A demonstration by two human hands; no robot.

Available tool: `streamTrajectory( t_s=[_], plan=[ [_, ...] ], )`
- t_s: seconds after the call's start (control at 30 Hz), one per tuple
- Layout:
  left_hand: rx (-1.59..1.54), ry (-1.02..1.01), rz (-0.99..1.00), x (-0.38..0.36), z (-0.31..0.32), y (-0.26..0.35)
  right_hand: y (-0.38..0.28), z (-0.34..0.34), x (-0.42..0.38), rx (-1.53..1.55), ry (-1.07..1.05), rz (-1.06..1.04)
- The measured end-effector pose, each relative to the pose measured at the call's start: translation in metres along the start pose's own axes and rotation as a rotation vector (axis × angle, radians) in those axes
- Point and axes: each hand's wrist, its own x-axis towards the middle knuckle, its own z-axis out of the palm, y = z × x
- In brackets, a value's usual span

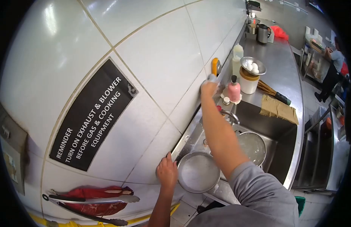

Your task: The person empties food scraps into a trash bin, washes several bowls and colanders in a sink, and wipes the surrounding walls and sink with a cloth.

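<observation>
My right hand (209, 87) reaches far forward to the tiled wall, just above the back edge of the counter. Its fingers are closed around something pale and greyish, too blurred to name. Close by, an orange-handled tool (215, 66) leans against the wall. My left hand (167, 171) rests with fingers extended on the wall's lower tiles, by the corner of the sink counter, holding nothing. Beside it lies a round metal pan (199, 172). Under my right forearm is the faucet (231, 116), and a second round pan with cloudy water (252, 148) sits in the sink (283, 145).
Past the faucet stand a pink pump bottle (233, 91), a white crock (248, 84) topped by a bowl of eggs (253, 64), and squeeze bottles (237, 56). A tan cloth (278, 109) drapes the sink's edge. Tongs (92, 200) hang at lower left. Another person (332, 68) stands far right.
</observation>
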Motion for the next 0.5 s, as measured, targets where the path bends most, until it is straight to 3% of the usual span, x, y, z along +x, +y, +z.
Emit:
streamTrajectory(
  t_s=[0.13,0.23,0.33,0.4,0.47,0.5],
  plan=[
    [-0.043,-0.035,-0.004,0.003,0.000,-0.001,-0.020,0.005,0.058,0.090,-0.137,0.244],
    [-0.045,-0.052,-0.005,0.004,0.001,-0.003,-0.029,0.015,0.081,0.220,-0.070,0.310],
    [-0.068,-0.062,0.006,0.003,0.001,-0.004,-0.014,0.025,0.080,0.340,0.050,0.222],
    [-0.055,-0.074,-0.013,0.005,0.001,-0.002,0.000,0.024,0.048,0.170,0.104,-0.221],
    [-0.062,-0.062,-0.006,0.003,0.001,0.000,0.008,0.027,-0.010,0.355,0.179,-0.268],
    [-0.059,-0.041,-0.006,0.003,0.000,0.001,-0.006,-0.006,-0.051,0.438,0.083,-0.364]
  ],
)
